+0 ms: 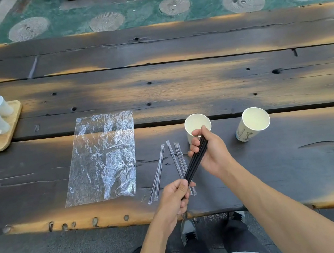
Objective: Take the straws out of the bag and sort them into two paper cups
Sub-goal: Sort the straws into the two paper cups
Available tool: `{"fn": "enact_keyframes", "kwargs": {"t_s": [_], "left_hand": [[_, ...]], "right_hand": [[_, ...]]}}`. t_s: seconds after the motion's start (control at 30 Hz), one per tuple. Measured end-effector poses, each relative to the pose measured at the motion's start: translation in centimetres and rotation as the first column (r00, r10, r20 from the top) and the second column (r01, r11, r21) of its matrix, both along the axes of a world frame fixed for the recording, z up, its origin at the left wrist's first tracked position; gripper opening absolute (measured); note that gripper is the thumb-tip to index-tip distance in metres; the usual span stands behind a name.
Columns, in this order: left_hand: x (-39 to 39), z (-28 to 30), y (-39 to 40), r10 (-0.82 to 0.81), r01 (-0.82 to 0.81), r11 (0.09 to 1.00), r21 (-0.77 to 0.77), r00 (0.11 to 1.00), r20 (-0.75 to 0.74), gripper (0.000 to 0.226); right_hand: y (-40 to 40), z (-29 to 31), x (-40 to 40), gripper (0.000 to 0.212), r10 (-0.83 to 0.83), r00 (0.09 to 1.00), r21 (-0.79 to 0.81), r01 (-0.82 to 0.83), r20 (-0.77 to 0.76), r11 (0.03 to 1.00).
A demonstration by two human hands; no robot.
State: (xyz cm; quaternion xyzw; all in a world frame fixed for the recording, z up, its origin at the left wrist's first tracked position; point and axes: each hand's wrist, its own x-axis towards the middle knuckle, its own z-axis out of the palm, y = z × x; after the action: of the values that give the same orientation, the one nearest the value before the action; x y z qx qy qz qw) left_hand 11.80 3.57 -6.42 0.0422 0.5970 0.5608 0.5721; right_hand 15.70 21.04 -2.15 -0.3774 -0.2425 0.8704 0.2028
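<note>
- My left hand (176, 195) fingers are closing round the near end of a bundle of black straws (195, 162); my right hand (208, 149) fingers are pinching its far end.
- That end is sitting just beside the left paper cup (196, 122).
- The right paper cup (252, 123) is showing faint print I cannot read.
- Clear-wrapped straws (168, 168) are lying on the table (198, 81) beneath, near the flat plastic bag (102, 157).

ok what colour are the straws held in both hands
Black: the bundle of thin straws gripped by the left hand and right hand, clearest in the head view.
</note>
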Motion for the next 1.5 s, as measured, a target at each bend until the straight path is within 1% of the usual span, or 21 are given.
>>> {"fn": "enact_keyframes", "kwargs": {"t_s": [0.1,0.2,0.27,0.3,0.37,0.4,0.43,0.5,0.57,0.67,0.73,0.8,0.87,0.93,0.97,1.03,1.17,1.3,1.4,1.43,1.5], "left_hand": [[0.0,0.2,0.1,-0.023,0.023,1.000,0.001,1.000,0.000,0.030],[-0.1,0.3,0.7,-0.042,0.042,0.999,0.020,0.999,-0.004,0.031],[-0.4,0.4,1.3,-0.043,0.043,0.999,0.016,0.999,-0.026,0.030],[-0.7,0.4,1.6,-0.043,0.044,0.999,0.008,0.998,-0.042,0.029],[-1.2,0.5,2.1,-0.050,0.049,0.999,-0.010,0.995,-0.082,0.028],[-1.4,0.5,2.3,-0.059,0.057,0.998,-0.015,0.993,-0.103,0.028],[-1.7,0.4,2.5,-0.073,0.071,0.997,-0.017,0.990,-0.119,0.028],[-2.0,0.3,2.7,-0.092,0.091,0.996,-0.012,0.987,-0.131,0.028],[-2.2,0.2,3.1,-0.083,0.084,0.996,0.001,0.989,-0.118,0.025],[-2.3,-0.1,3.6,-0.028,0.030,1.000,0.008,0.993,-0.113,0.024],[-2.6,-0.4,3.7,0.032,-0.036,0.999,-0.035,0.993,-0.116,0.024],[-3.0,-0.9,3.6,0.094,-0.104,0.991,-0.087,0.989,-0.116,0.025],[-3.6,-1.7,3.2,0.145,-0.161,0.978,-0.133,0.982,-0.123,0.025],[-4.2,-2.4,2.8,0.185,-0.208,0.962,-0.176,0.973,-0.135,0.024],[-4.4,-2.7,2.6,0.202,-0.227,0.954,-0.194,0.969,-0.142,0.024],[-4.6,-3.1,2.4,0.235,-0.263,0.940,-0.218,0.961,-0.147,0.023],[-4.8,-3.5,2.2,0.283,-0.310,0.916,-0.256,0.949,-0.136,0.021],[-4.9,-3.8,2.0,0.291,-0.315,0.909,-0.273,0.948,-0.126,0.020],[-5.1,-4.0,1.7,0.300,-0.323,0.903,-0.285,0.946,-0.122,0.020],[-5.1,-4.1,1.7,0.305,-0.327,0.900,-0.287,0.945,-0.120,0.020],[-5.2,-4.4,1.5,0.318,-0.339,0.896,-0.288,0.941,-0.119,0.020]], "right_hand": [[0.0,-0.3,0.3,0.048,-0.011,1.000,-0.006,0.011,0.007,1.000],[0.1,-0.7,0.6,0.049,0.000,1.000,0.067,-0.001,0.007,0.998],[0.1,-1.0,1.2,0.042,0.065,0.996,0.175,-0.074,0.054,0.982],[0.3,-1.0,1.6,0.033,0.120,0.985,0.265,-0.149,0.122,0.953],[0.7,-0.9,2.4,0.015,0.224,0.935,0.435,-0.329,0.274,0.838],[1.1,-0.8,2.8,0.012,0.265,0.914,0.474,-0.388,0.307,0.790],[1.5,-0.6,3.2,0.011,0.304,0.904,0.473,-0.418,0.300,0.776],[2.2,-0.2,3.8,0.009,0.366,0.900,0.422,-0.434,0.236,0.796],[2.6,0.2,4.1,0.008,0.388,0.890,0.401,-0.454,0.239,0.796],[3.5,0.6,4.0,0.007,0.292,0.911,0.439,-0.399,0.291,0.805],[4.7,0.9,3.9,0.008,0.154,0.944,0.464,-0.281,0.293,0.840],[6.3,1.3,3.9,0.010,-0.009,0.966,0.490,-0.122,0.257,0.863],[8.0,1.7,3.7,0.008,-0.154,0.960,0.512,0.014,0.232,0.859],[9.4,1.9,3.4,0.006,-0.257,0.934,0.537,0.088,0.249,0.839],[9.8,1.8,3.2,0.005,-0.287,0.919,0.556,0.095,0.270,0.826],[10.3,1.3,2.6,0.005,-0.300,0.895,0.604,0.044,0.330,0.796],[10.0,-0.4,1.1,0.006,-0.209,0.864,0.629,-0.148,0.457,0.763],[9.8,-1.5,0.3,0.016,-0.142,0.821,0.631,-0.302,0.553,0.714],[9.9,-1.3,0.4,0.014,-0.128,0.827,0.647,-0.321,0.547,0.692],[10.0,-1.0,0.4,0.013,-0.128,0.841,0.652,-0.301,0.526,0.696],[10.2,-0.4,0.7,0.021,-0.157,0.875,0.644,-0.204,0.457,0.737]]}}
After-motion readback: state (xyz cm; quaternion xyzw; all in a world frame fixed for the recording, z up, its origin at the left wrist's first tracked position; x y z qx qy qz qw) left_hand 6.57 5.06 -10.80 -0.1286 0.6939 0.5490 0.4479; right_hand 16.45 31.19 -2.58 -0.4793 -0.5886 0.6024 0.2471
